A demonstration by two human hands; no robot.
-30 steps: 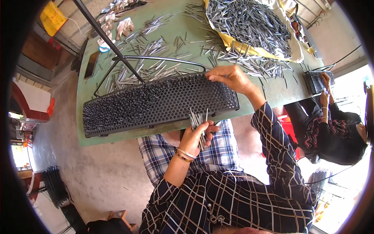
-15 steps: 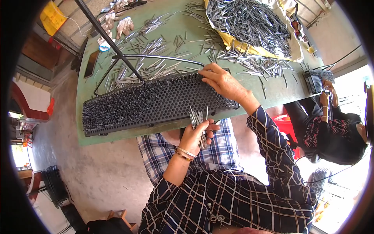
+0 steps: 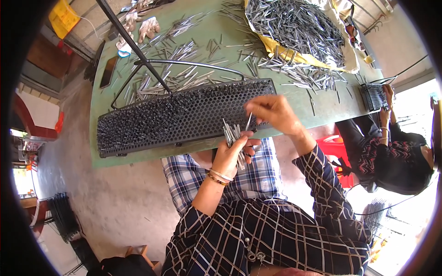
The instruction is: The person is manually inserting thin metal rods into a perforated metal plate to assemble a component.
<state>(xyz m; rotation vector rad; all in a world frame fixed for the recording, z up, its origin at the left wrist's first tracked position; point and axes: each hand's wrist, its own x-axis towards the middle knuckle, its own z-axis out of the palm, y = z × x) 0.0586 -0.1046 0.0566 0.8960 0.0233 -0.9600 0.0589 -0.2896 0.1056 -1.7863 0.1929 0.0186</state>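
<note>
My left hand [image 3: 229,155] is closed around a bundle of thin grey metal rods [image 3: 231,132], their ends fanning upward in front of the black perforated rack [image 3: 202,118]. From the right, my right hand [image 3: 277,115] reaches over the bundle, its thumb and fingers pinched at the top of a single rod [image 3: 249,121] that sticks up apart from the others. The fingertips are slightly blurred. Many short rods stand upright in the rack's left part and along its far edge; bare holes show across the middle and right.
Loose rods [image 3: 184,78] litter the green table [image 3: 304,103]. A large rod heap [image 3: 299,34] lies on yellow-edged sacking. A black bar frame [image 3: 193,64] rises behind the rack. Gloves [image 3: 148,28] and a phone [image 3: 108,72] lie at left. Another person [image 3: 391,152] works at right.
My right hand has come back from the rack's far right edge toward me, down to the bundle. My left hand stays almost in place, still holding the rods.
</note>
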